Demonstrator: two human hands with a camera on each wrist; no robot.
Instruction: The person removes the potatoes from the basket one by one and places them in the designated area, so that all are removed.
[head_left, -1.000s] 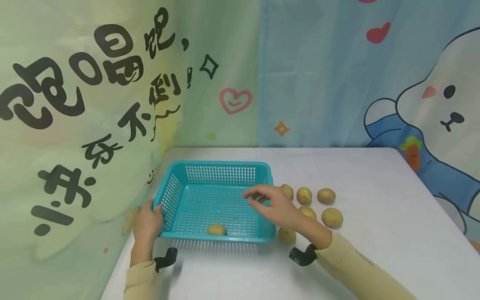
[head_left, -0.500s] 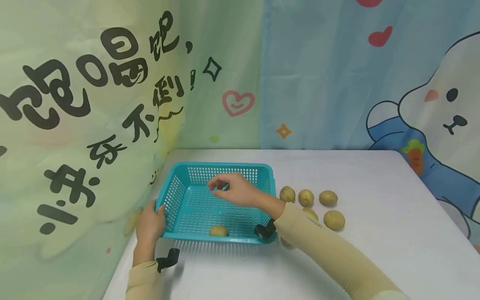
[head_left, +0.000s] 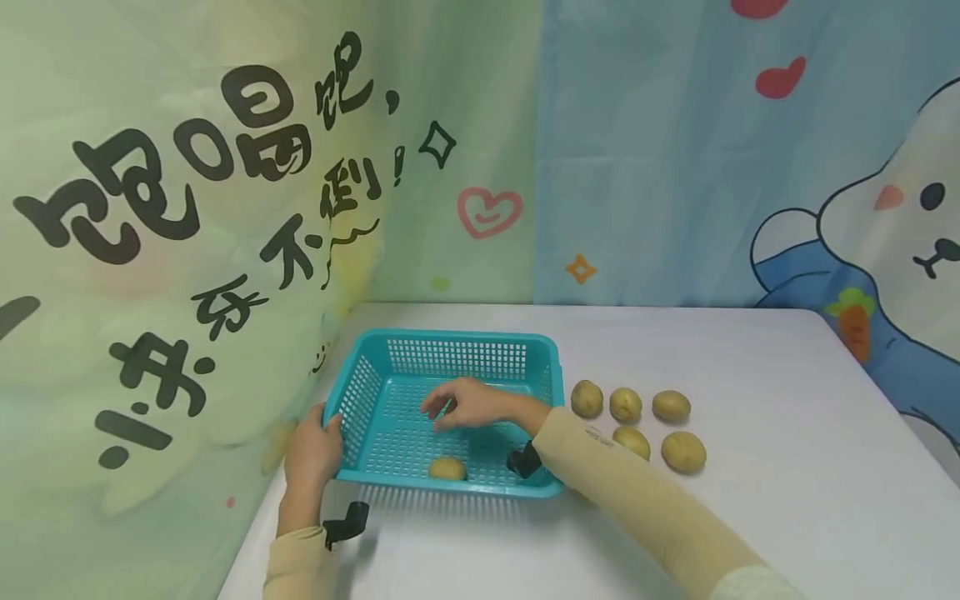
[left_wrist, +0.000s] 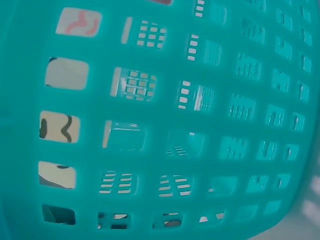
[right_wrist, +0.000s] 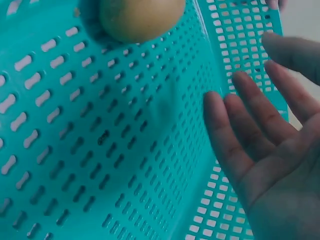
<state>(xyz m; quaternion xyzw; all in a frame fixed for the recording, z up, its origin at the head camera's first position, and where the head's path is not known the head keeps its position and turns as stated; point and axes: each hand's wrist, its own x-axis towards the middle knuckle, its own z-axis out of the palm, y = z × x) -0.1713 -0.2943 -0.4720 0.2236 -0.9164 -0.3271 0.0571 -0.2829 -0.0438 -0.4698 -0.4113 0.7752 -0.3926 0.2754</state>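
Observation:
A turquoise plastic basket with slotted walls stands on the white table. My left hand grips its left rim, thumb over the edge; in the left wrist view the perforated basket wall fills the picture. Over the basket floor hovers my right hand, fingers loosely bent. Its palm is bare in the right wrist view, where the fingers are spread and hold nothing. One potato lies inside by the near wall, and the right wrist view shows this potato too.
Right of the basket several potatoes lie loose on the table; the right sleeve covers part of that area. A printed curtain hangs behind and along the left side. Each wrist wears a black camera mount.
The right hand has moved left from the basket's right side to over its middle, then dropped lower. The left hand keeps its grip on the rim. The head view has shifted slightly.

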